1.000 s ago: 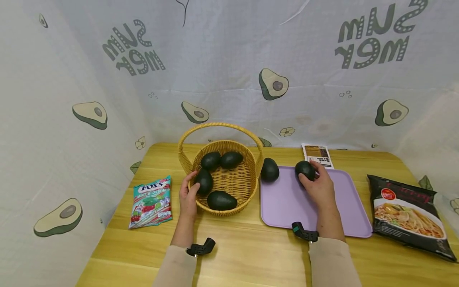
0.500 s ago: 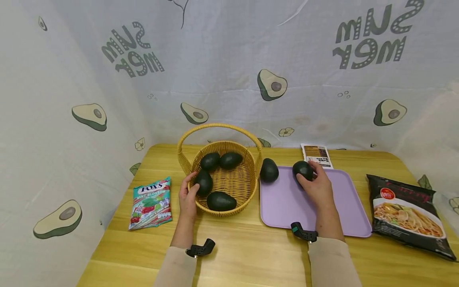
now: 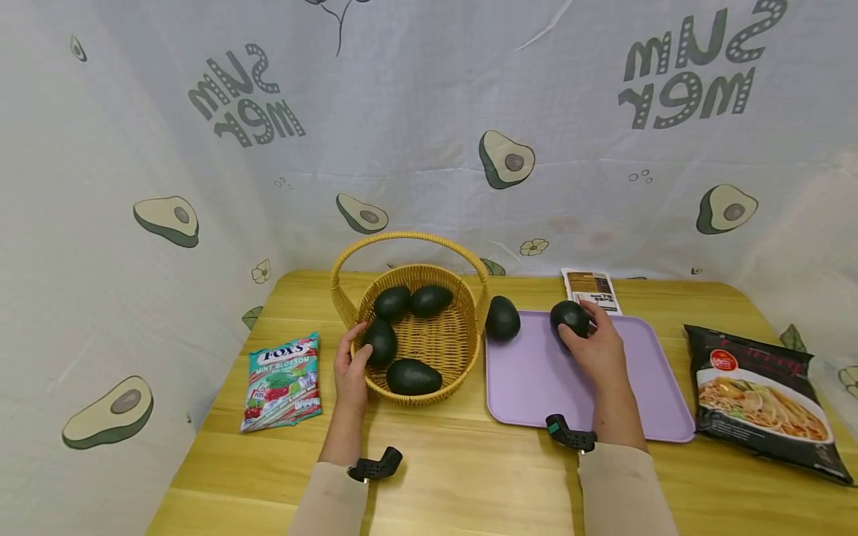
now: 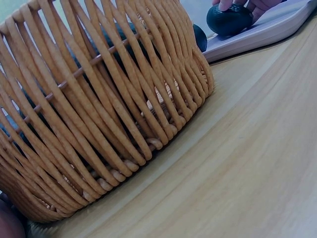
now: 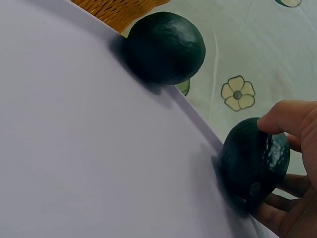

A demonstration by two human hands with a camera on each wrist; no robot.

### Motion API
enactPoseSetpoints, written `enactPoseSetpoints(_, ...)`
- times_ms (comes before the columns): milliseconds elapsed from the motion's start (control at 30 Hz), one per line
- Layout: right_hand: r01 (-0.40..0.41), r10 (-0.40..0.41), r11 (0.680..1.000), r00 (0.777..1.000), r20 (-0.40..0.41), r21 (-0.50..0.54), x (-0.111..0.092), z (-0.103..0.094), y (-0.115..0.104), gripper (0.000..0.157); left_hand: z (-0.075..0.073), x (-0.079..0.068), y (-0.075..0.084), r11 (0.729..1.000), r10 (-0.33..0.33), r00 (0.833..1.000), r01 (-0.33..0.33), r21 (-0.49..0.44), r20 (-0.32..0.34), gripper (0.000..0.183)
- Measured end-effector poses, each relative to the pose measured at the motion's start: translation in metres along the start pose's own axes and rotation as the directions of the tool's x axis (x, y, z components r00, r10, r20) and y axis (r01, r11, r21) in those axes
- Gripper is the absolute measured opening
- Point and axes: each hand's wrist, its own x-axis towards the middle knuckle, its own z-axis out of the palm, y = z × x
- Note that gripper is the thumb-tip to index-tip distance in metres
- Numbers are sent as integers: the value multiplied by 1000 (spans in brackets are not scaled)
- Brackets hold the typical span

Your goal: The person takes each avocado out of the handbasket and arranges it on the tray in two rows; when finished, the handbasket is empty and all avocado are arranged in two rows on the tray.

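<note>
Both forearms reach forward, well apart; the left hand holds, thumb spread from forefinger; the right hand grips with bent fingers.

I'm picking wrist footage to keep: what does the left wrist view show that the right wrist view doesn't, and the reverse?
Only the left wrist view: the wooden tabletop and a bit of the left hand. Only the right wrist view: the flower print on the cloth. Both: the basket, tray, the right hand holding an avocado and another avocado.

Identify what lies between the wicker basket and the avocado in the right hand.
The head view shows another avocado between them, at the corner of the lilac tray nearest the wicker basket.
</note>
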Motion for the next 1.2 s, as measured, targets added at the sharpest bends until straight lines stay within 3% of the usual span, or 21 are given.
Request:
enactPoseSetpoints(200,1,-1,1000,1000,-3,18,-1,-2,-1,73,0,0,-1,1000,5,1000,-5,-3,0,43)
enactPoseSetpoints(400,67,-66,997,997,-48,33,-2,-8,-8,70,0,1,-1,1000,10,1000,-10,1,1,42)
enactPoseSetpoints(533,89,-85,995,993,-85,35,-6,-13,-18,69,0,1,-1,1000,9,1000,-9,-5,6,43)
enactPoseSetpoints(733,130,-116,984,987,-114,125,-20,-18,-44,69,-1,1,-2,999,39,999,-39,-3,0,42)
enactPoseSetpoints(1033,334,-304,915,940,-157,228,-44,-15,-82,63,-1,1,-3,999,34,999,-34,4,1,42)
enactPoseSetpoints(1200,456,-417,829,890,-184,324,-60,-12,-98,57,0,1,-2,999,41,999,-41,2,4,42)
